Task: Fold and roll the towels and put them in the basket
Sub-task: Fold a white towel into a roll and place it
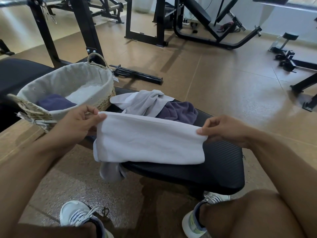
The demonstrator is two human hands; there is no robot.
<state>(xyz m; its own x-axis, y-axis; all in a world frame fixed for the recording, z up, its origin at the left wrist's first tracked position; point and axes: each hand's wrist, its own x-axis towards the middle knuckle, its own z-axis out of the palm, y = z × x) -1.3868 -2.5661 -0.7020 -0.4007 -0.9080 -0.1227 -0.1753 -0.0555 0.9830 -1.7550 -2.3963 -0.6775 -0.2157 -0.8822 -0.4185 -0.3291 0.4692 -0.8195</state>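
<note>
A white towel (pixel 149 141), folded over, hangs above the black bench pad (pixel 221 167). My left hand (pixel 77 124) pinches its upper left corner and my right hand (pixel 224 128) pinches its upper right corner. A loose end droops off the pad's front left edge. Behind it on the pad lie a crumpled light grey towel (pixel 142 102) and a purple towel (pixel 178 111). The woven basket (pixel 103 98) with a pale fabric liner stands at the left, and a dark purple towel (pixel 54 102) lies inside it.
Black gym machine frames (pixel 145 19) and an incline bench (pixel 200 12) stand on the tan floor behind. A black bar attachment (pixel 137 74) lies on the floor past the basket. My knees and sneakers (pixel 77 213) are below the pad.
</note>
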